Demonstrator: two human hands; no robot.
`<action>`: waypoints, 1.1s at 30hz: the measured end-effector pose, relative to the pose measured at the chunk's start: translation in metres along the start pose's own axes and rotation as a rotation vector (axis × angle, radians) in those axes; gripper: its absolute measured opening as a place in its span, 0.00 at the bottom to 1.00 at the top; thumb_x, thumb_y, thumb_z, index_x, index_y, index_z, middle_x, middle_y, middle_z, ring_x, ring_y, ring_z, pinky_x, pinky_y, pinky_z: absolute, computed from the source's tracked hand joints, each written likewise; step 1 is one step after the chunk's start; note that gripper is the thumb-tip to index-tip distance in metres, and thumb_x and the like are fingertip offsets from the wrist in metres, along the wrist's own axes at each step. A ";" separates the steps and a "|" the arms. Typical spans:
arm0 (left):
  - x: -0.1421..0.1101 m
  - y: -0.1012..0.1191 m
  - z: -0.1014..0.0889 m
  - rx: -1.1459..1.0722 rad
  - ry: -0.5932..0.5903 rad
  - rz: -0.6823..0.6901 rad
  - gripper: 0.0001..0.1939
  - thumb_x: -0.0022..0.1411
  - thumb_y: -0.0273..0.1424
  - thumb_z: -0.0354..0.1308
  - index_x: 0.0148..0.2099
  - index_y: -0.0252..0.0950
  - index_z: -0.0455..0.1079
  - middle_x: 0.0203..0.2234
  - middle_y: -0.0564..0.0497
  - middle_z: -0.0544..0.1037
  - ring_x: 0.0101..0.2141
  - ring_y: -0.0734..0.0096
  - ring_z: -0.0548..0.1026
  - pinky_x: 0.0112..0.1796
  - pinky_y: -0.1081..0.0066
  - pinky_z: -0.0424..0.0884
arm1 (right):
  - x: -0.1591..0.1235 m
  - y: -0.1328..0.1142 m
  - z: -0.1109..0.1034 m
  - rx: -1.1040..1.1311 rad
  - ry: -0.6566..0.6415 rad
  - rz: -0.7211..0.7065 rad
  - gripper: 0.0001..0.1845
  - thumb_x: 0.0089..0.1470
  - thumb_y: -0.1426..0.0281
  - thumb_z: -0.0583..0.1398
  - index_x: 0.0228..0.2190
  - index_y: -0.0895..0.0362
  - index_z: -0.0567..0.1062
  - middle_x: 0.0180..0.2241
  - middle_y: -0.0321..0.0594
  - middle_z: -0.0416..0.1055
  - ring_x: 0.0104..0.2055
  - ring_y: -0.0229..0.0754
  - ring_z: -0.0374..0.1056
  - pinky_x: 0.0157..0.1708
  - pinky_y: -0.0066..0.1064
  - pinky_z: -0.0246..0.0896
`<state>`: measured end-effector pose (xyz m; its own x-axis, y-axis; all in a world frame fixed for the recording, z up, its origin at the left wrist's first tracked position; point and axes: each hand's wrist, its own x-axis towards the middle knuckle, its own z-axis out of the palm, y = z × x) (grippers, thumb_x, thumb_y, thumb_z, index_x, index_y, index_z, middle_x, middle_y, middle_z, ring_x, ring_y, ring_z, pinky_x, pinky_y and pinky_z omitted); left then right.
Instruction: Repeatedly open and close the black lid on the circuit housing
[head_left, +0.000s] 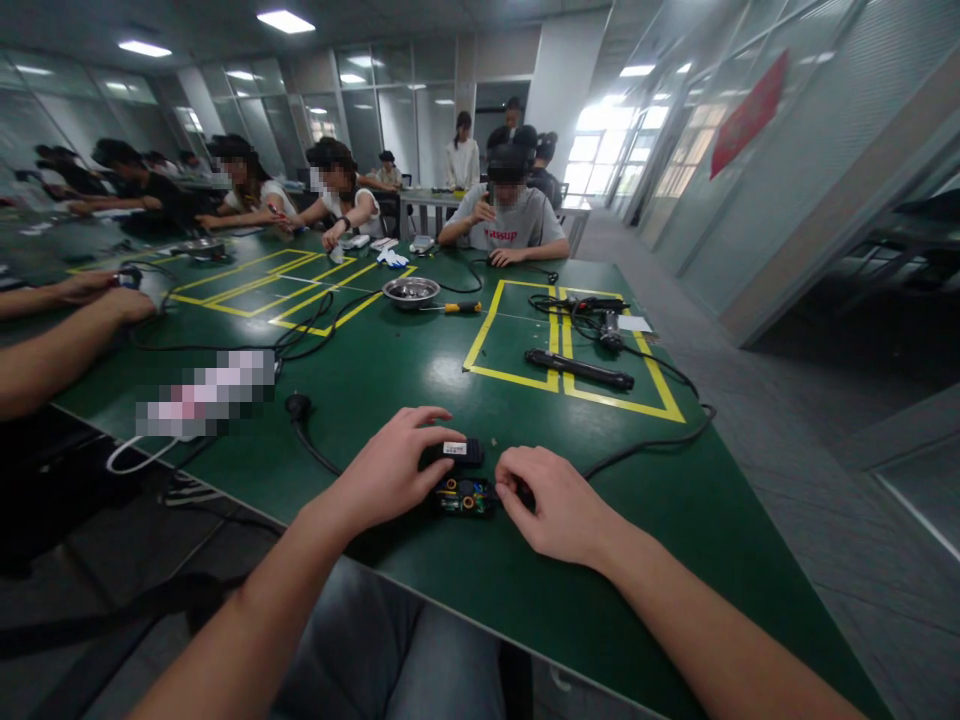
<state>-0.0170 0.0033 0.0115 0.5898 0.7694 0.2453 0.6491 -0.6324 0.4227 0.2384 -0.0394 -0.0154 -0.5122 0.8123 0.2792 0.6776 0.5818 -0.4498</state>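
Note:
An opened black casing [463,508] lies on the green table in front of me, its circuit board and copper-coloured ring coils exposed. Just beyond it is a black cover [466,453] with a white label. My left hand [405,462] has thumb and index finger closed on the cover's left end, the other fingers stretched past it. At the casing's right end, my right hand [551,500] is closed with its fingertips pinched together; what they hold is hidden. A black cable [645,445] runs from behind that hand to the right.
A black plug [298,405] and a power strip [214,392] lie left. Beyond are a metal bowl [411,291], a yellow-handled screwdriver [463,307] and a black bar [579,369]. A co-worker's arms [67,330] reach in from the left; another person sits opposite.

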 end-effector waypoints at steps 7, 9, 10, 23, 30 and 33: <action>-0.015 -0.002 0.003 -0.122 0.027 0.001 0.15 0.76 0.33 0.62 0.60 0.44 0.81 0.53 0.46 0.84 0.52 0.56 0.80 0.55 0.57 0.77 | -0.001 -0.003 -0.004 0.025 -0.021 0.082 0.13 0.55 0.79 0.57 0.32 0.51 0.58 0.28 0.32 0.63 0.30 0.43 0.59 0.35 0.34 0.50; -0.027 0.004 0.004 -0.143 0.021 0.059 0.15 0.77 0.33 0.61 0.61 0.45 0.81 0.54 0.46 0.84 0.53 0.57 0.79 0.56 0.58 0.77 | 0.000 -0.004 -0.004 0.019 -0.034 0.076 0.13 0.55 0.78 0.57 0.33 0.51 0.58 0.29 0.33 0.64 0.31 0.43 0.59 0.36 0.35 0.49; -0.032 0.007 0.006 -0.142 0.005 0.085 0.15 0.77 0.33 0.61 0.61 0.46 0.81 0.54 0.46 0.84 0.53 0.57 0.78 0.56 0.58 0.77 | 0.000 -0.004 -0.004 0.020 -0.039 0.073 0.13 0.56 0.78 0.57 0.33 0.51 0.58 0.29 0.33 0.64 0.31 0.43 0.59 0.36 0.35 0.49; -0.021 0.008 0.005 -0.154 -0.019 -0.030 0.18 0.73 0.32 0.64 0.63 0.44 0.77 0.50 0.47 0.86 0.49 0.58 0.82 0.53 0.59 0.77 | 0.001 -0.003 -0.003 0.017 -0.064 0.085 0.11 0.57 0.80 0.58 0.34 0.52 0.63 0.30 0.33 0.66 0.32 0.43 0.60 0.38 0.34 0.50; 0.005 -0.002 0.017 -0.037 0.036 -0.143 0.07 0.70 0.30 0.64 0.50 0.41 0.79 0.46 0.47 0.86 0.48 0.53 0.82 0.51 0.55 0.78 | 0.002 -0.004 -0.003 0.037 -0.059 0.072 0.08 0.60 0.79 0.59 0.37 0.54 0.69 0.30 0.32 0.66 0.33 0.42 0.62 0.39 0.36 0.52; -0.004 -0.001 0.015 -0.001 0.063 -0.071 0.08 0.73 0.31 0.61 0.49 0.41 0.81 0.54 0.45 0.84 0.53 0.52 0.80 0.56 0.52 0.76 | 0.002 -0.004 -0.003 0.049 -0.058 0.070 0.05 0.62 0.73 0.65 0.39 0.55 0.73 0.30 0.32 0.67 0.32 0.41 0.63 0.40 0.36 0.53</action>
<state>-0.0132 -0.0004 -0.0026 0.5112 0.8162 0.2692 0.6877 -0.5763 0.4415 0.2365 -0.0401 -0.0103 -0.4949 0.8465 0.1964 0.6869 0.5195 -0.5082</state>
